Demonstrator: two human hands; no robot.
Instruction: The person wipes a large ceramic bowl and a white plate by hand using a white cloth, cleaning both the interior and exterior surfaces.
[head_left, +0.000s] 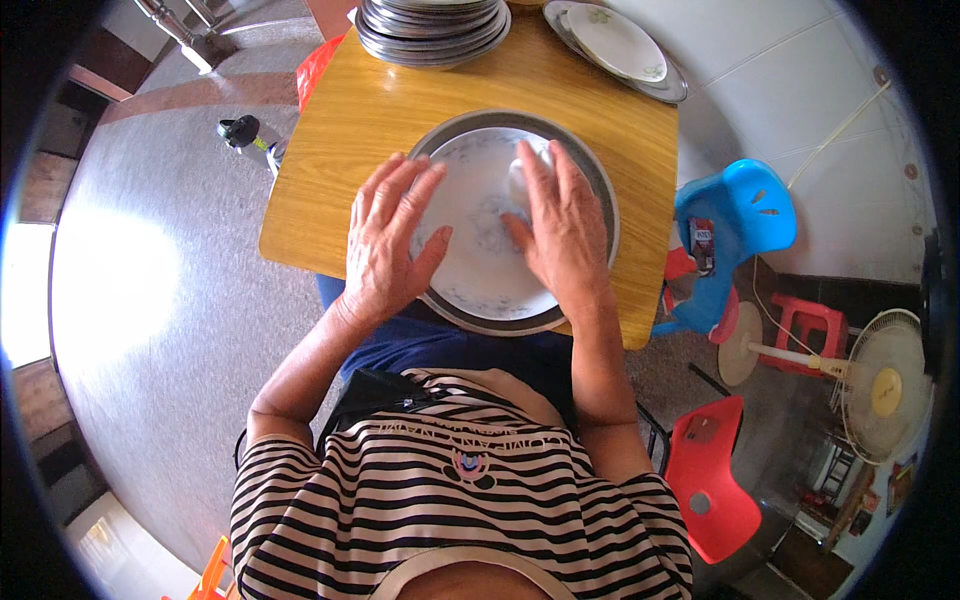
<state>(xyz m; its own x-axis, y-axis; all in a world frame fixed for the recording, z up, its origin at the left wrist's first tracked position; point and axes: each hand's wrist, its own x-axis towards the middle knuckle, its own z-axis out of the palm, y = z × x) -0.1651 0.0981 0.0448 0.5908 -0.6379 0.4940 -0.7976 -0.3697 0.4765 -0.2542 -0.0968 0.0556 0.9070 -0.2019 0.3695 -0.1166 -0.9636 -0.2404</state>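
A large round metal pan (611, 225) with a dark rim rests on the wooden table, and inside it lies a round whitish surface (480, 285) with faint grey marks. Over the pan's left edge is my left hand (390, 232), fingers apart and nothing seen in it. My right hand (562, 225) is above the right part of the pan. A small white thing (517, 180) shows beside and between its fingers; whether the hand grips it or only hovers over it is unclear. Both hands are slightly blurred.
On the wooden table (322, 202), a stack of metal plates (435, 52) stands at the far edge, and a white oval plate (619, 45) lies on a metal one at far right. A blue chair (757, 202), a red chair (709, 480) and a fan (885, 390) are at right.
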